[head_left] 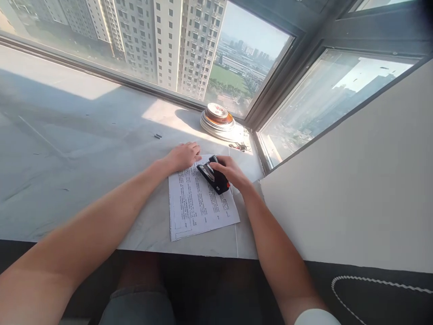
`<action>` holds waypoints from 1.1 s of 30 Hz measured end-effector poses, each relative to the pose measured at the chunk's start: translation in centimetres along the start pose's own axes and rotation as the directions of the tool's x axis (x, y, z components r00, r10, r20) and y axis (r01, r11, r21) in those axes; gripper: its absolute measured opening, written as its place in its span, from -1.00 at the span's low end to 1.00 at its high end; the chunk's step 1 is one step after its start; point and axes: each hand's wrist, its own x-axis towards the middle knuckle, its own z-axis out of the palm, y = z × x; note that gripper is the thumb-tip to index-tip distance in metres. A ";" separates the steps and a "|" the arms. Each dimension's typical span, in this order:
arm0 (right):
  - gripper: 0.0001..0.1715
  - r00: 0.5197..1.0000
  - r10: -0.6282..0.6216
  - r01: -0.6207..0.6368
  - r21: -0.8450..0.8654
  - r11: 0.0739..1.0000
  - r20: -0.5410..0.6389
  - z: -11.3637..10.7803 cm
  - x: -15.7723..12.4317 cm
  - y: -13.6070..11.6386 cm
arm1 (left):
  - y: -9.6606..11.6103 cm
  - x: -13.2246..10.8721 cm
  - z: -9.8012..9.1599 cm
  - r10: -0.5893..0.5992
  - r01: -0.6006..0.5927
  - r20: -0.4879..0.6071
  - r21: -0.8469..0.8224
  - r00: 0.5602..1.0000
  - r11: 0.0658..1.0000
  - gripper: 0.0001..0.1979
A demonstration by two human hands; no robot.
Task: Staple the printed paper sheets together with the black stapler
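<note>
Head view: right hand (230, 170) has its fingers round the stapler (215, 179) on the paper (191, 205), left hand (184, 156) rests loosely unclenched by its edge; can't tell if it's stapled yet.

Left hand (184, 156) at far edge of printed paper (189, 207), right hand (230, 171) around black tool (216, 181), probably a stapler.

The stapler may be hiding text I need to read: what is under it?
The paper is under the stapler, with printed lines showing around it. Any print directly beneath the stapler is covered, so it cannot be seen.
</note>
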 end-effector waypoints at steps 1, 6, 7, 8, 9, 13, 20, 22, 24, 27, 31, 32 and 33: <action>-0.51 0.997 0.029 -0.022 0.098 0.995 -0.069 -0.1 0.2 0.5 | 0.1 0.0 0.0 -0.004 0.004 0.001 0.004 1.000 1.000 -0.78; -0.52 0.938 0.071 0.080 0.413 0.907 -0.338 -0.2 1.1 1.9 | 0.4 0.1 -0.1 0.005 -0.005 0.019 0.025 1.000 1.000 -0.79; -0.48 0.933 0.062 0.099 0.418 0.903 -0.353 -0.3 1.2 2.0 | 0.5 0.1 -0.2 0.000 0.000 0.034 0.014 0.999 1.000 -0.79; -0.42 0.932 0.046 0.112 0.405 0.907 -0.361 -0.4 1.2 2.0 | 0.6 0.0 -0.2 -0.010 0.010 0.049 0.000 0.999 1.000 -0.78; -0.35 0.933 0.026 0.120 0.378 0.918 -0.359 -0.5 1.3 2.0 | 0.8 0.0 -0.3 -0.020 0.021 0.064 -0.014 0.998 1.000 -0.76; -0.25 0.944 -0.004 0.105 0.289 0.952 -0.331 -0.9 1.2 2.0 | 1.4 -0.1 -0.5 -0.029 0.032 0.086 -0.037 0.996 0.999 -0.76; -0.57 0.844 -0.189 0.182 -0.064 0.981 -0.502 -2.2 0.5 1.8 | 1.2 -0.5 -0.4 0.121 -0.110 0.080 -0.129 0.989 0.985 -0.74; -0.56 0.829 -0.285 0.183 -0.248 0.951 -0.480 -2.8 0.4 1.7 | 1.1 -0.5 -0.3 0.145 -0.133 0.089 -0.125 0.985 0.983 -0.73; -0.56 0.845 -0.331 0.173 -0.370 0.913 -0.421 -3.1 0.3 1.7 | 1.0 -0.5 -0.2 0.162 -0.151 0.091 -0.120 0.983 0.981 -0.72; -0.65 0.863 -0.373 0.204 -0.439 0.875 -0.342 -3.1 0.4 1.9 | 0.9 -0.5 -0.2 0.177 -0.165 0.097 -0.120 0.979 0.979 -0.70; -0.82 0.861 -0.429 0.267 -0.475 0.838 -0.274 -2.9 0.8 2.3 | 1.1 -0.6 -0.2 0.166 -0.154 0.086 -0.134 0.982 0.979 -0.76; -0.85 0.866 -0.429 0.262 -0.497 0.827 -0.256 -2.9 0.9 2.4 | 1.1 -0.6 -0.3 0.165 -0.153 0.080 -0.142 0.983 0.978 -0.77; -0.87 0.875 -0.421 0.249 -0.524 0.815 -0.239 -2.9 1.0 2.4 | 1.2 -0.6 -0.3 0.172 -0.158 0.076 -0.155 0.982 0.975 -0.78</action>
